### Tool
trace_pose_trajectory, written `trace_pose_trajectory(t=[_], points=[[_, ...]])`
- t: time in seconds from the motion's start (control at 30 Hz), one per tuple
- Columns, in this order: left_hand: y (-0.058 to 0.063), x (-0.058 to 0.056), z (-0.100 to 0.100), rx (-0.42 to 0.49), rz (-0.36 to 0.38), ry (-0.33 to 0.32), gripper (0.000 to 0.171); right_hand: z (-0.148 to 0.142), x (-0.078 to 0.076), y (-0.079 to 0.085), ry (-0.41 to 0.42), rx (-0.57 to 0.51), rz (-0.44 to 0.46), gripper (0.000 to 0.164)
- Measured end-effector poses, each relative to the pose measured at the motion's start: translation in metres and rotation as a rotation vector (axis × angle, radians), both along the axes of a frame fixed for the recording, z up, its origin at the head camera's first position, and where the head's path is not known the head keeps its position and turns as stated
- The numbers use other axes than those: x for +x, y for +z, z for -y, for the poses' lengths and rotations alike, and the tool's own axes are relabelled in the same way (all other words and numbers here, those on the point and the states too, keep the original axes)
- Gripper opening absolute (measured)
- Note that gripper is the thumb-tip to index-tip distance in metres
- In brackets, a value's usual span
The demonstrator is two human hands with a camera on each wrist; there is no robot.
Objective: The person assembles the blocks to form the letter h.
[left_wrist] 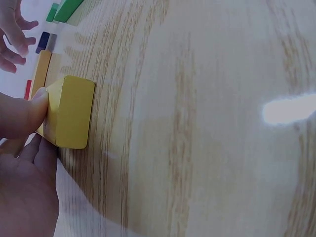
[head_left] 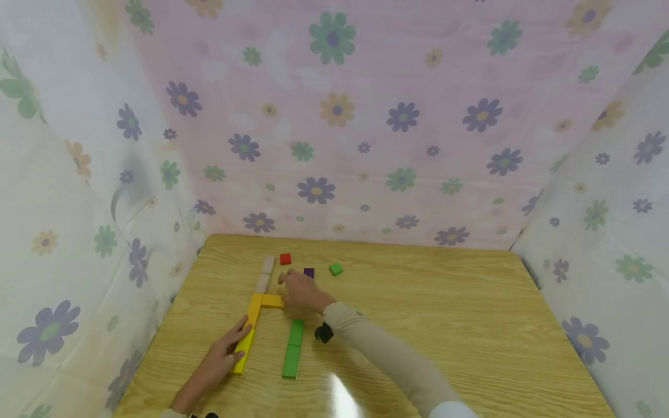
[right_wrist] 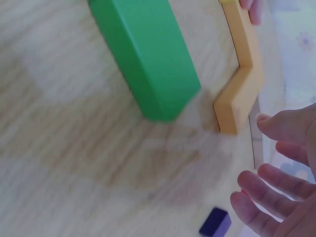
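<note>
My left hand [head_left: 216, 359] grips a yellow block [head_left: 243, 354] at the near end of a row, thumb on one side and fingers on the other. An orange block [head_left: 254, 310] continues the row, then two plain wood blocks [head_left: 265, 274]. Another orange block [head_left: 272, 301] juts rightward from the row. Just above and beyond its free end is my right hand [head_left: 304, 293], fingers apart and loosely bent. In the right wrist view nothing lies between the thumb and fingers of that right hand [right_wrist: 289, 182]. A dark purple block [head_left: 309, 272] sits just past it.
Two green blocks [head_left: 292, 351] lie end to end, right of the row. Toward the back are a small red block [head_left: 285, 259] and a small green block [head_left: 335, 269]. Flowered cloth [head_left: 366, 174] walls the wooden table [head_left: 444, 325] at the back and sides.
</note>
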State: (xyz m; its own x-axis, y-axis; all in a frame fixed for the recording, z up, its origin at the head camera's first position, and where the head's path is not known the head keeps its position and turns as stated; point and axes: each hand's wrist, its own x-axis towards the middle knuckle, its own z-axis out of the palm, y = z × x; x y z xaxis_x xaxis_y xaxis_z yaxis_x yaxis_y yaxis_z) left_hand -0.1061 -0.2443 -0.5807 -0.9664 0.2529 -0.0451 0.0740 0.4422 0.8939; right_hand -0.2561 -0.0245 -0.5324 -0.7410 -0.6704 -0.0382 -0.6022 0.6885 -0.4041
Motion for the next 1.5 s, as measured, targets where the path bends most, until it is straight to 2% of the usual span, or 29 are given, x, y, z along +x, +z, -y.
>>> trace_pose_trajectory(t=[0.13, 0.23, 0.5, 0.77, 0.97, 1.2, 1.5], points=[[-0.001, 0.0, 0.002, 0.002, -0.023, -0.007, 0.061, -0.009, -0.009, 0.001, -0.009, 0.001, 0.016, 0.036], [0.0, 0.0, 0.002, -0.001, -0.037, -0.011, 0.06, -0.015, -0.016, 0.0, -0.007, 0.027, -0.008, 0.037], [0.001, 0.0, 0.0, 0.005, -0.01, -0.008, 0.06, -0.03, -0.027, -0.006, -0.05, 0.072, -0.044, 0.036], [0.0, 0.001, 0.001, 0.011, 0.007, -0.026, 0.059, -0.04, -0.032, -0.016, -0.043, 0.041, -0.044, 0.032], [0.002, 0.0, 0.001, 0.005, -0.001, -0.027, 0.06, -0.044, -0.036, -0.021, -0.038, 0.016, -0.09, 0.029], [0.001, -0.002, 0.002, 0.015, -0.029, -0.073, 0.059, -0.047, -0.038, -0.025, -0.063, -0.037, -0.064, 0.021], [-0.001, -0.002, 0.004, 0.008, -0.02, -0.07, 0.059, -0.05, -0.037, -0.019, -0.051, -0.046, -0.027, 0.021]])
